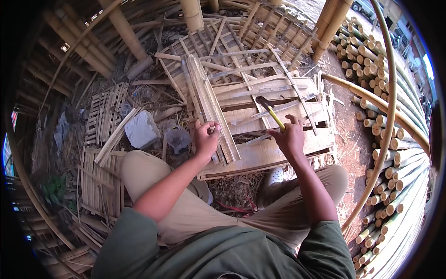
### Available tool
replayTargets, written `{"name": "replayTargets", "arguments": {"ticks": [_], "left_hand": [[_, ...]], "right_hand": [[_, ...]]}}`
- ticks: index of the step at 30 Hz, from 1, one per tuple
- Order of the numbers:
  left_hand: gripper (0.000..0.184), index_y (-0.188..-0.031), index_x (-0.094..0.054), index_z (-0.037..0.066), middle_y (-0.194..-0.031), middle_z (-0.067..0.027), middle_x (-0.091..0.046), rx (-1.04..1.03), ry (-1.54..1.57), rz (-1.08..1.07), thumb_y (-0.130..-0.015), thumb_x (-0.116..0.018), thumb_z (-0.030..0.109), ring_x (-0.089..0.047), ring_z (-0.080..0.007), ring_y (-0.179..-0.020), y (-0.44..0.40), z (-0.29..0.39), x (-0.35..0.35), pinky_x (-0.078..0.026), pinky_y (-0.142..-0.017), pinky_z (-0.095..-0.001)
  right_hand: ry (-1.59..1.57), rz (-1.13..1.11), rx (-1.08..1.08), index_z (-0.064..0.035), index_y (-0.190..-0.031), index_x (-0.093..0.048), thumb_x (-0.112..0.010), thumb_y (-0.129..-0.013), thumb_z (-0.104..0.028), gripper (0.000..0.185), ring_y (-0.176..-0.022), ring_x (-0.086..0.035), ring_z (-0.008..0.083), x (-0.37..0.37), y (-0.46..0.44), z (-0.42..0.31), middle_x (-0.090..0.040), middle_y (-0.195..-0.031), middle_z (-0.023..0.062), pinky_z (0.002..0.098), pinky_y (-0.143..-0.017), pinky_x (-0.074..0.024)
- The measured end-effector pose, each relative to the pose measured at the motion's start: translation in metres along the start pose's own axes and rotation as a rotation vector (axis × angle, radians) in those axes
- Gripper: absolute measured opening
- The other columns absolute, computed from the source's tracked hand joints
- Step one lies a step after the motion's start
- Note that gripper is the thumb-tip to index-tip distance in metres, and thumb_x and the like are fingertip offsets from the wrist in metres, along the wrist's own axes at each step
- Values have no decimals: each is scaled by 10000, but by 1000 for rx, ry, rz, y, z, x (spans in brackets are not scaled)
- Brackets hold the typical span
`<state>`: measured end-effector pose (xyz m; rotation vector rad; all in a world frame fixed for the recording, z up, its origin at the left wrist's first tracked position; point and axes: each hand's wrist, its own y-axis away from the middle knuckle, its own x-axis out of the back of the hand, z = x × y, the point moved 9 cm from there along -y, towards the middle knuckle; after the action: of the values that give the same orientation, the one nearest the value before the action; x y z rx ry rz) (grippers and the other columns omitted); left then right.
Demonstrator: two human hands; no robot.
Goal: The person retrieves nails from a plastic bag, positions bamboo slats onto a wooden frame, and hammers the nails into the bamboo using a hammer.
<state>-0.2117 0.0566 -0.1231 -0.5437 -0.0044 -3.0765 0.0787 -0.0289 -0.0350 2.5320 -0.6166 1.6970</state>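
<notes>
My right hand [290,135] is wrapped round the yellow handle of a hammer [276,117], whose dark head points up and away over the bamboo panel. Close to the left side of the panel, my left hand [207,137] is closed with its fingertips pinched together; whatever they hold is too small to make out. Beside that hand lies a stack of long split bamboo slats [208,100], running lengthwise across the panel. The flat bamboo panel [265,156] rests low in front of my knees, with wide strips and thin crosspieces.
A pale stone block [141,130] sits among scraps on the left. Small slatted bamboo pieces [106,114] lie farther left. More lattice panels [278,30] lean at the back. Cut bamboo poles [395,158] are piled on the right, behind a curved bamboo pole [388,111].
</notes>
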Motion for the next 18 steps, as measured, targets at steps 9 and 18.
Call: {"name": "replayTargets", "arguments": {"ticks": [9,18], "left_hand": [[87,-900,-658,55,-1091,-127,-605,-94,62,-82,-895,-652,142,-444,-280,-1259,18,29,5,-246,-1112,-399],[83,-955,-672,36,-1028,-66,-626,51,-119,-400,-894,-655,90,-588,-137,-987,19,13,-4,-461,-878,-274]], "right_hand": [[-73,-14,47,73,-716,-676,-862,-645,-314,435,-1152,-550,390,-23,5,0,-496,-1356,253,423,-939,-474],[100,66,-60,49,-772,-716,-858,-649,-321,415,-1155,-504,369,-5,-8,27,-533,-1308,208,417,-929,-468]]}}
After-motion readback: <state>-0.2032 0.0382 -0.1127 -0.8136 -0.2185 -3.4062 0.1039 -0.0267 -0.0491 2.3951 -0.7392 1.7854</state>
